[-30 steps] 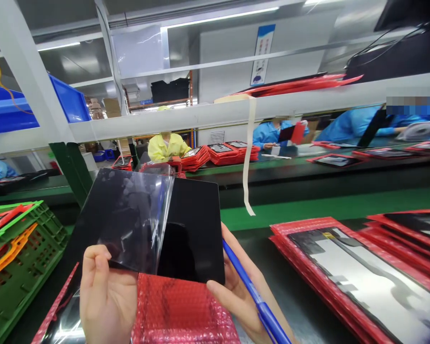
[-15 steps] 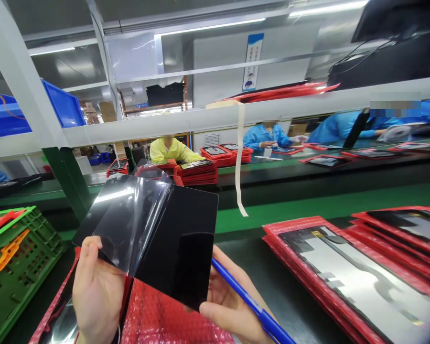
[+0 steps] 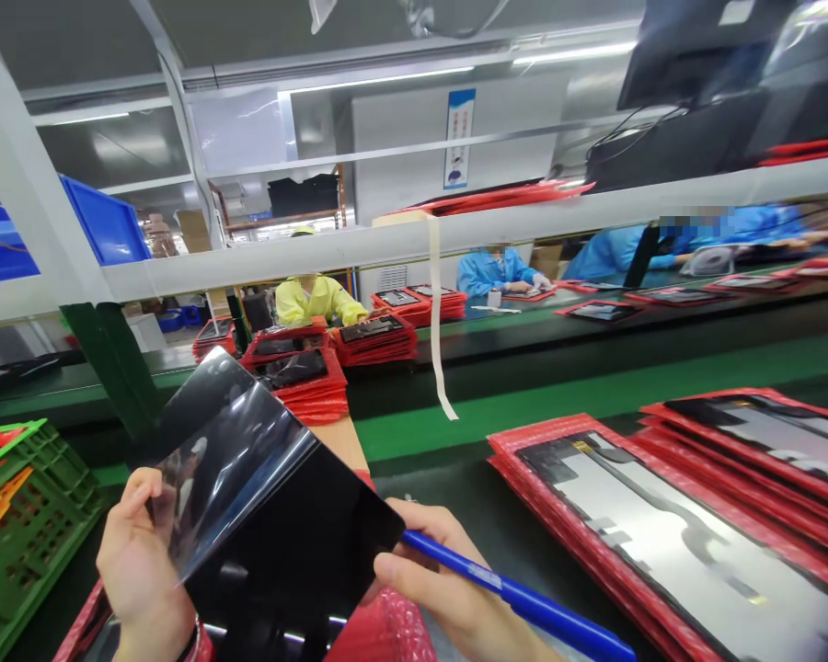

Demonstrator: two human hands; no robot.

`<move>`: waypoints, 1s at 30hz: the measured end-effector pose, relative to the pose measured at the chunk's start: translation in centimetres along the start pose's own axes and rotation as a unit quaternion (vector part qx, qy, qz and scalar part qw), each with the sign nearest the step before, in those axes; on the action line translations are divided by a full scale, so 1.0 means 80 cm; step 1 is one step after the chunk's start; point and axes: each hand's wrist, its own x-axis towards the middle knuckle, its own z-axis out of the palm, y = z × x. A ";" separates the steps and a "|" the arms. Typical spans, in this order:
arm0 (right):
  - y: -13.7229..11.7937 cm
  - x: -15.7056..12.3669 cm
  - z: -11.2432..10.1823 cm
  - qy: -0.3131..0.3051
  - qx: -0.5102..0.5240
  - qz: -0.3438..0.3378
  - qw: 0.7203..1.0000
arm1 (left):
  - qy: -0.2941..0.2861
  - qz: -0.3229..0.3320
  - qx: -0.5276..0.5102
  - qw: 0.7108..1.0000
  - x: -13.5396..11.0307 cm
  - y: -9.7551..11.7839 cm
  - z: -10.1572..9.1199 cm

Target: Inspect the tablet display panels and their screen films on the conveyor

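Observation:
A glossy black screen panel [image 3: 296, 533] is held up, tilted, in front of me. Clear protective film [image 3: 231, 460] is lifted off part of its face in a curled fold. My left hand [image 3: 142, 561] pinches the film's free edge on the left. On the right, my right hand [image 3: 448, 579] grips the panel's corner, thumb on the front and fingers behind. A blue pen [image 3: 524, 602] also lies in that hand, its tip near the panel. Below the panel is a red bubble-wrap bag [image 3: 390, 630], mostly hidden.
To the right are stacked red bubble bags [image 3: 545, 428] with silver-backed panels [image 3: 652, 533] on top. A green crate [image 3: 34, 515] stands at left. Tape [image 3: 436, 331] hangs from the white rail [image 3: 248, 253]. Beyond, people in yellow [image 3: 310, 299] and blue [image 3: 493, 269] work.
The panel has tilted clockwise and dropped lower. My left hand has moved left and down, the film still pinched. The pen has turned flatter, and the whole view has shifted slightly.

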 end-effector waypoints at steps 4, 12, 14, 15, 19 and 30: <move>-0.002 0.001 0.001 -0.045 0.012 0.007 0.999 | 0.008 0.015 0.006 1.000 0.008 -0.004 -0.003; 0.021 -0.009 -0.013 0.102 -0.025 0.063 0.993 | -0.036 -0.012 0.036 0.999 0.001 0.006 -0.004; 0.027 -0.009 -0.016 0.112 -0.045 0.074 0.990 | -0.065 -0.031 0.040 0.997 -0.008 0.013 -0.003; 0.027 -0.008 -0.015 0.113 -0.049 0.074 0.990 | -0.084 -0.044 0.043 0.995 -0.013 0.017 -0.001; 0.014 -0.003 -0.005 0.113 -0.078 0.037 0.990 | -0.170 -0.123 0.031 0.977 -0.034 0.032 0.010; -0.007 0.002 0.010 -0.040 -0.154 -0.056 0.986 | -0.137 -0.248 -0.002 0.959 -0.049 0.033 0.012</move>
